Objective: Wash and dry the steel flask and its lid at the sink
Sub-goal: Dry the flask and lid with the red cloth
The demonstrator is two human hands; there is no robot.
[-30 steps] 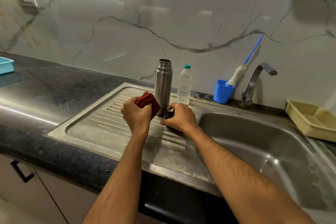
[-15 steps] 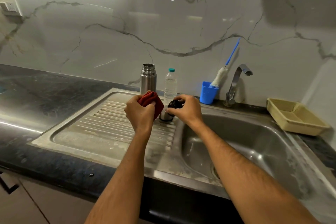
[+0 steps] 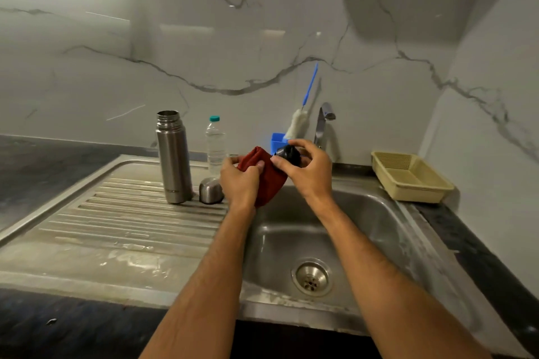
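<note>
Both hands lifted off drainboard, now over steel sink basin (image 3: 379, 230). Right hand (image 3: 310, 172) pinches small black inner stopper (image 3: 288, 154); left hand (image 3: 240, 183) grips dark red cloth (image 3: 269, 181) against it, so lid drying underway. Behind: domed steel cap (image 3: 210, 190), open cylindrical steel flask (image 3: 173, 157) upright on drainboard, apparently done.

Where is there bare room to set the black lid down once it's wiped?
Free: the ribbed drainboard left of and in front of the flask. Crowded: the back edge, with flask, steel cup, water bottle and blue cup close together.
</note>
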